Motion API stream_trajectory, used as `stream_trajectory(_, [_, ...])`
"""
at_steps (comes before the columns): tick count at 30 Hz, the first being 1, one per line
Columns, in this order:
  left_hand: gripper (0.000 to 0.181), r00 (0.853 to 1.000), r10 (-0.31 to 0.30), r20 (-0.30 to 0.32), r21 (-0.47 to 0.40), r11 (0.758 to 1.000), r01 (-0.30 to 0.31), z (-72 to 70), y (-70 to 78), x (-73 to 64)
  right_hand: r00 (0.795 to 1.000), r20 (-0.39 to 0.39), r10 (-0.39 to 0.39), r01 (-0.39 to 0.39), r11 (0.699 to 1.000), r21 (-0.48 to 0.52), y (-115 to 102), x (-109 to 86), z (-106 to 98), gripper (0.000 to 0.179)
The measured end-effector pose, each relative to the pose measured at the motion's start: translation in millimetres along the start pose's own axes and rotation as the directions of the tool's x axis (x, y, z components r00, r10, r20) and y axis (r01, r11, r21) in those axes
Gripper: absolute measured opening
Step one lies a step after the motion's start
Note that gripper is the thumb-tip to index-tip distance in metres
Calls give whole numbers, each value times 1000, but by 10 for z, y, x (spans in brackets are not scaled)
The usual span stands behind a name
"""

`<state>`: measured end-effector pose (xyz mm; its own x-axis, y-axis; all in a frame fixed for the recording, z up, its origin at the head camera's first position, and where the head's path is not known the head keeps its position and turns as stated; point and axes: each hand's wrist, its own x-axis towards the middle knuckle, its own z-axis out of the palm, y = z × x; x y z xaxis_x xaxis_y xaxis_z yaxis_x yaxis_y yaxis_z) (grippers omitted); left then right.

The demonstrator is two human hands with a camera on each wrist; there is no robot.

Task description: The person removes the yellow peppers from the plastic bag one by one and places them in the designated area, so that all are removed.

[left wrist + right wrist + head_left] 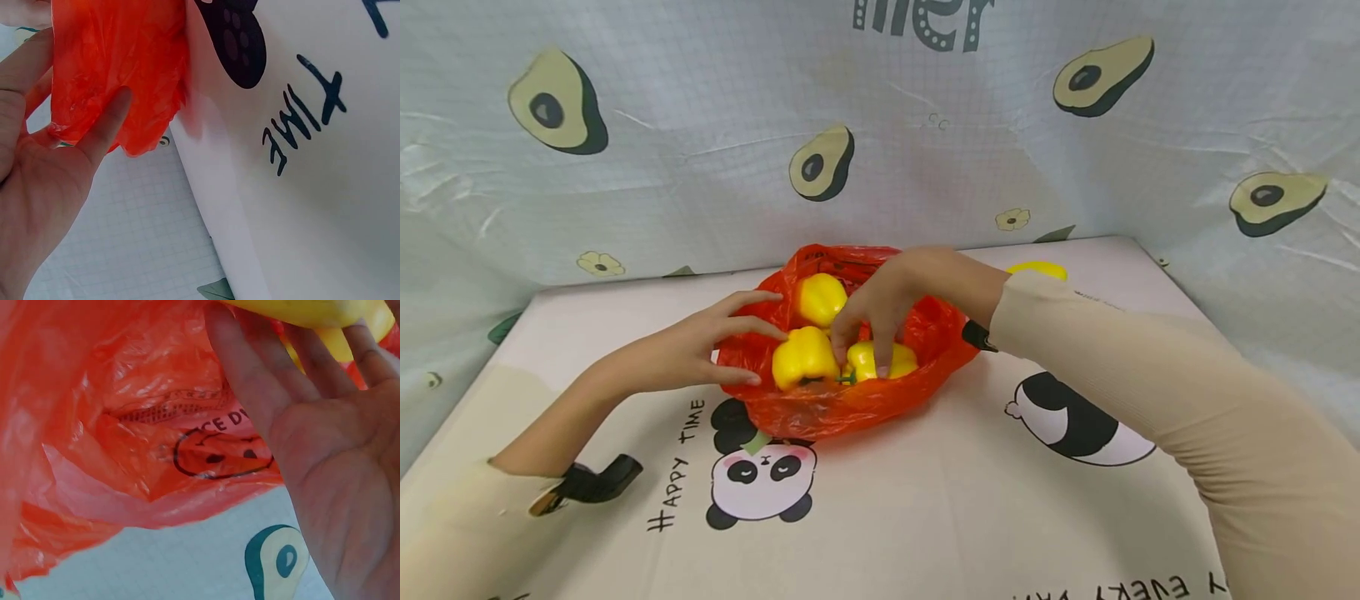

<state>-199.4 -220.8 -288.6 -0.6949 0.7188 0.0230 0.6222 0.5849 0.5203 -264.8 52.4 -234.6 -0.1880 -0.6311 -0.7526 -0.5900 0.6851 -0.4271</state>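
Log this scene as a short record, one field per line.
container: red plastic bag, mouth open, on a panda-print table
contents: three yellow peppers visible: far pepper, near-left pepper, near-right pepper
left hand: left hand, fingers spread, touching the bag's left edge
right hand: right hand, reaching into the bag, fingers on the near-right pepper; firmness of grip unclear
outside bag: yellow object, partly hidden behind the right forearm
backdrop: avocado-print sheet
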Motion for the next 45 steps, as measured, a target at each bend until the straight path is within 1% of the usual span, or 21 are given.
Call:
stream_trajectory(4, [46, 1000, 9, 0, 0, 1000, -9, 9, -11, 2, 999, 39, 1, -5, 994, 108, 24, 50, 34, 49])
stream_trajectory(6, [46, 1000, 15, -4, 0, 1000, -15, 13, -17, 3, 999, 39, 6, -11, 991, 133, 25, 65, 50, 51])
stream_trajectory(8, [46, 1000, 22, -6, -3, 1000, -22, 18, -24, 5, 1000, 25, 10, -13, 993, 117, 26, 74, 59, 52])
stream_trajectory(12, [46, 1000, 24, -3, -5, 1000, -24, 30, -42, 9, 1000, -10, 18, -18, 1000, 21, 39, 80, 70, 54])
stream_trajectory(14, [46, 1000, 22, -1, -6, 1000, -22, 33, -47, 9, 999, -22, 31, -32, 999, -6, 52, 68, 69, 57])
stream_trajectory(21, [45, 1000, 30, -2, -3, 1000, -30, 28, -36, 19, 994, -72, 80, -81, 997, -15, 97, -16, 11, 74])
stream_trajectory(25, [44, 999, 33, -4, 1, 999, -33, 21, -27, 20, 990, -100, 104, -112, 990, -82, 93, -60, -34, 76])
stream_trajectory(27, [44, 999, 34, -5, 1, 999, -34, 18, -25, 21, 988, -124, 91, -106, 987, -118, 85, -76, -50, 73])
stream_trajectory(30, [44, 999, 33, -6, 2, 999, -33, 12, -22, 23, 985, -164, 55, -75, 990, -119, 77, -101, -71, 73])
stream_trajectory(33, [44, 999, 36, -7, 5, 999, -36, 10, -22, 25, 982, -188, 1, -21, 994, -103, 79, -118, -91, 74])
stream_trajectory(35, [44, 999, 35, -6, 5, 999, -35, 11, -20, 23, 981, -190, -34, 12, 993, -114, 84, -126, -108, 79])
stream_trajectory(38, [44, 1000, 29, -4, 5, 1000, -29, 13, -15, 17, 981, -187, -60, 32, 988, -149, 99, -125, -127, 80])
stream_trajectory(42, [44, 1000, 21, -3, 4, 1000, -20, 14, -13, 9, 979, -188, -80, 44, 982, -186, 137, -120, -143, 74])
stream_trajectory(45, [44, 1000, 21, -2, 5, 1000, -21, 16, -17, 8, 977, -187, -105, 71, 980, -184, 171, -126, -152, 73])
